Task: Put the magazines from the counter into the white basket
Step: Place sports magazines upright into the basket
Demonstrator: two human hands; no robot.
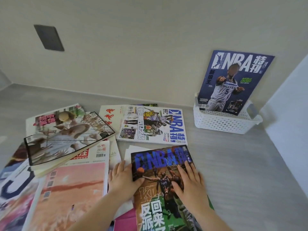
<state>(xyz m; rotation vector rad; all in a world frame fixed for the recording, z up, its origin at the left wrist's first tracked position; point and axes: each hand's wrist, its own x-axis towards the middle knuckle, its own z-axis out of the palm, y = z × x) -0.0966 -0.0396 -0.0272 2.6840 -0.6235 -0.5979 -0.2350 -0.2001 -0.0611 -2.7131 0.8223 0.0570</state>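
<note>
Two bare hands are laid on a dark, glossy basketball magazine (pixel 158 162) with blue NBA lettering and a green lower half. It lies flat on the pale grey counter (pixel 241 172), nearest the camera. The left hand (pixel 124 179) is held open at the magazine's left edge: its fingers are stretched straight over the white sheets just beside the edge, and its thumb is laid across the cover. The right hand (pixel 190 180) is pressed flat on the cover with fingers straight and slightly spread; nothing is gripped by it.

The white perforated plastic basket (pixel 221 121) is set at the back right, against the wall and well apart from the hands. A blue NBA magazine (pixel 233 80) is stood upright in it and leaned on the wall. A white-covered NBA magazine (pixel 153 125) is spread flat between the hands and the basket. To the left, a loose pile is seen, with a pink-and-orange magazine (pixel 75 189) partly covered by a thick dark-edged book (pixel 66 139).
</note>
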